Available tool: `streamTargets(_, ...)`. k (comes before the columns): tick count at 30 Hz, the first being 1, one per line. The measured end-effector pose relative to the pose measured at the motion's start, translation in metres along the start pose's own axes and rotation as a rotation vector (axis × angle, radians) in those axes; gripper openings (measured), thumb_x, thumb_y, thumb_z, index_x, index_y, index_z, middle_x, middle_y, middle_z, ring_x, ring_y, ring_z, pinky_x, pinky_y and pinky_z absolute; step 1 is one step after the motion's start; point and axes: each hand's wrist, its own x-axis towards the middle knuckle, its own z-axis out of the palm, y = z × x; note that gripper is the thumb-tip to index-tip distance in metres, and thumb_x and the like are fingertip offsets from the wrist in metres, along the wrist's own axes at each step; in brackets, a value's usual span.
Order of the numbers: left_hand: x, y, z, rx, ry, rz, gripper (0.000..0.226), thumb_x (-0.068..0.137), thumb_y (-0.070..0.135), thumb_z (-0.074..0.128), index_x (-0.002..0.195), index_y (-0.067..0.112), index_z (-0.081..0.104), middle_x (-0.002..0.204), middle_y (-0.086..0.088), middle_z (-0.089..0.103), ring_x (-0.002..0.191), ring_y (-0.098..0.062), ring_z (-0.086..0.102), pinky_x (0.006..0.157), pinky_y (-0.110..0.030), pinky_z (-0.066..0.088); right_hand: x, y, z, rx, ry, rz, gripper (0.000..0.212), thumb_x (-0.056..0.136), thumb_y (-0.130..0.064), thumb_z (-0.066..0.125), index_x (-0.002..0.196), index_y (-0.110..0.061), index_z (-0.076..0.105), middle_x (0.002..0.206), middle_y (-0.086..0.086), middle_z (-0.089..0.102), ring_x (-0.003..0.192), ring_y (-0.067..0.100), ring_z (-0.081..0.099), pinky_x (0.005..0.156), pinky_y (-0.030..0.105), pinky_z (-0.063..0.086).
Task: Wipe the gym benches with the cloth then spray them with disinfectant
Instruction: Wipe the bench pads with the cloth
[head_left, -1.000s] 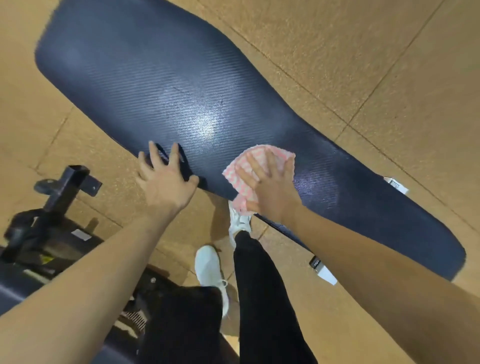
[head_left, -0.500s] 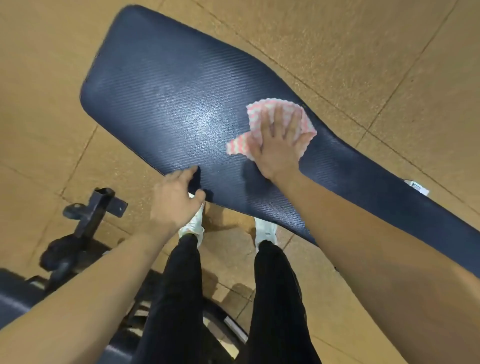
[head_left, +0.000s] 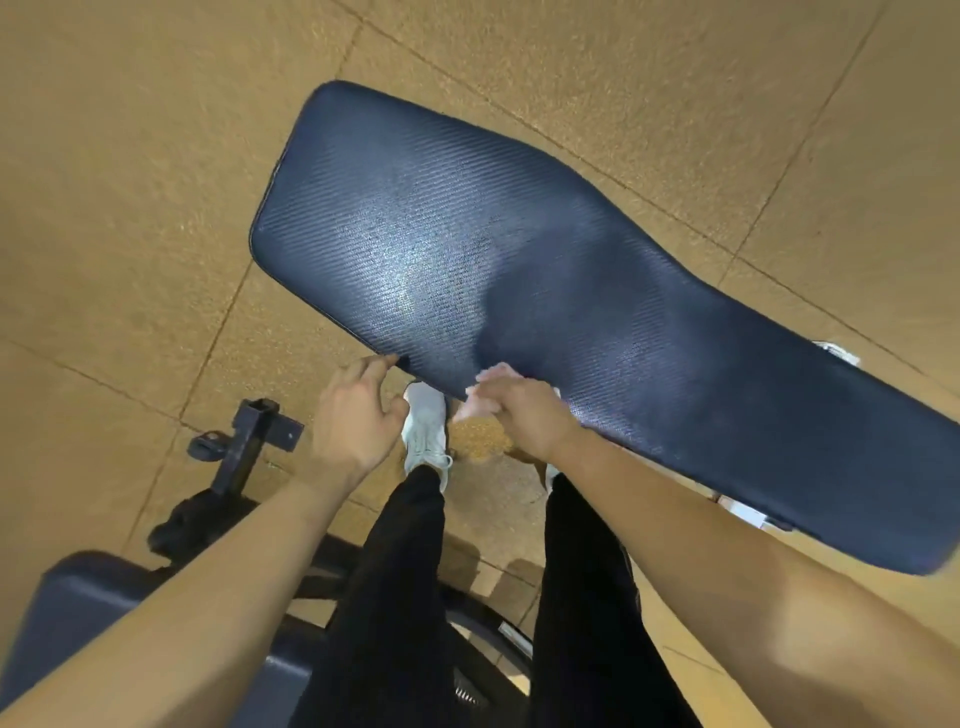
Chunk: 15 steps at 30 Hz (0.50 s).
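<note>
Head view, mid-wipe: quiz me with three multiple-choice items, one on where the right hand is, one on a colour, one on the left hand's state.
1. Where is the right hand?
A) at the near edge of the dark navy textured bench pad
B) at the pad's far end
C) flat on the floor

2. What colour is the lace-up shoe between the hands?
A) black
B) white
C) red

3. What is the left hand doing?
A) gripping a spray bottle
B) resting on a knee
C) touching the pad's near edge, holding nothing

Answers:
1 A: it sits at the near edge, over the pink-and-white cloth.
2 B: the sneaker is plainly white.
3 C: relaxed fingertips meet the edge, and the hand is empty.
</note>
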Motion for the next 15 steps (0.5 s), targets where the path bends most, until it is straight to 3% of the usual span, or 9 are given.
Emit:
streamTargets(2, -0.014, 0.013, -0.013, -0.023, -0.036, 0.011, 0.053, 0.091, 0.016, 0.065, 0.143, 0.013, 0.057, 0.139, -0.013, 0.062, 0.128, -0.034, 0.052, 0.110, -0.044, 0.039, -0.030, 0.004, -0.002, 0.153, 0.047, 0.179, 0.029, 0.098, -0.014, 0.056, 0.119, -0.023, 0.074, 0.126, 0.003, 0.071, 0.114, 0.026, 0.066, 0.095, 0.039, 0.052)
streamTargets(4, -0.027, 0.033, -0.029, -0.026, -0.072, 0.053, 0.053, 0.092, 0.018, 0.064, 0.145, 0.015, 0.057, 0.140, -0.011, 0.062, 0.130, -0.032, 0.052, 0.110, -0.043, 0.039, -0.055, 0.000, -0.012, 0.340, 0.176, 0.304, 0.028, 0.094, -0.011, 0.060, 0.113, -0.022, 0.077, 0.111, 0.001, 0.076, 0.103, 0.023, 0.069, 0.087, 0.038, 0.055)
streamTargets(7, -0.046, 0.074, -0.056, -0.080, -0.134, 0.126, 0.051, 0.093, 0.016, 0.065, 0.144, 0.015, 0.058, 0.140, -0.008, 0.063, 0.129, -0.029, 0.056, 0.105, -0.034, 0.041, -0.095, -0.013, -0.033, 0.643, 0.305, 0.466, 0.030, 0.092, -0.007, 0.065, 0.120, -0.018, 0.072, 0.115, 0.001, 0.073, 0.104, 0.017, 0.067, 0.089, 0.037, 0.059)
streamTargets(9, -0.061, 0.103, -0.070, -0.156, -0.195, 0.188, 0.049, 0.093, 0.013, 0.066, 0.141, 0.015, 0.060, 0.136, -0.005, 0.066, 0.125, -0.023, 0.059, 0.104, -0.028, 0.041, -0.124, -0.025, -0.050, 0.824, 0.426, 0.489, 0.033, 0.089, -0.009, 0.072, 0.121, -0.014, 0.067, 0.114, 0.002, 0.070, 0.102, 0.014, 0.066, 0.087, 0.029, 0.059)
streamTargets(11, -0.079, 0.133, -0.078, -0.266, -0.265, 0.211, 0.045, 0.092, 0.012, 0.069, 0.136, 0.016, 0.064, 0.127, -0.003, 0.070, 0.118, -0.017, 0.064, 0.106, -0.032, 0.048, -0.158, -0.040, -0.067, 0.927, 0.532, 0.462, 0.031, 0.087, -0.012, 0.076, 0.116, -0.013, 0.065, 0.108, 0.001, 0.068, 0.093, 0.009, 0.064, 0.077, 0.018, 0.054)
streamTargets(13, -0.101, 0.162, -0.080, -0.417, -0.348, 0.176, 0.037, 0.093, 0.011, 0.072, 0.130, 0.012, 0.067, 0.119, -0.004, 0.072, 0.112, -0.015, 0.066, 0.101, -0.031, 0.051, -0.193, -0.054, -0.080, 0.993, 0.594, 0.415, 0.030, 0.085, -0.011, 0.077, 0.112, -0.014, 0.064, 0.102, -0.002, 0.068, 0.086, 0.007, 0.062, 0.072, 0.019, 0.050)
streamTargets(15, -0.126, 0.191, -0.077, -0.589, -0.470, 0.171, 0.036, 0.091, 0.014, 0.076, 0.126, 0.009, 0.068, 0.121, -0.009, 0.073, 0.115, -0.015, 0.066, 0.099, -0.027, 0.051, -0.230, -0.066, -0.087, 1.065, 0.614, 0.363, 0.033, 0.082, -0.012, 0.077, 0.112, -0.019, 0.066, 0.101, -0.009, 0.070, 0.091, 0.007, 0.065, 0.079, 0.026, 0.054)
